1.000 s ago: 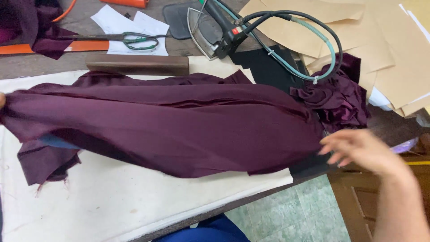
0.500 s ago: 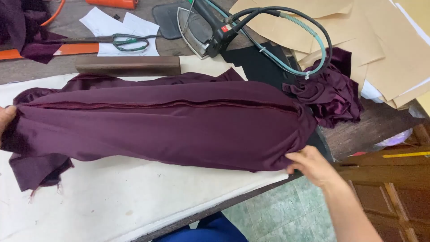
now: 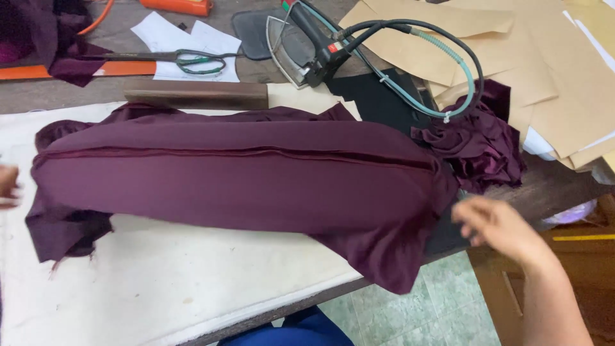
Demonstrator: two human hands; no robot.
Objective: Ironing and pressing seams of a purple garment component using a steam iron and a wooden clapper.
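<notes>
A long piece of dark maroon fabric (image 3: 237, 182) lies folded lengthwise across a white padded pressing surface (image 3: 160, 288), its right end hanging over the table's front edge. My right hand (image 3: 496, 227) hovers just off that right end, blurred, fingers apart, holding nothing. Only a sliver of my left hand (image 3: 8, 186) shows at the frame's left edge, close to the cloth's left end; I cannot tell whether it grips anything.
An iron (image 3: 301, 41) with a looped black and teal cord (image 3: 442, 70) stands behind the fabric. More maroon cloth (image 3: 480, 141) is bunched at right, beside brown paper patterns (image 3: 544, 70). Scissors (image 3: 192, 61) lie on white paper; a wooden block (image 3: 195, 95) sits behind the cloth.
My right hand has let go of the cloth's right end and pulled away to the right. The fabric's right end now droops over the table edge. The left hand slid further left.
</notes>
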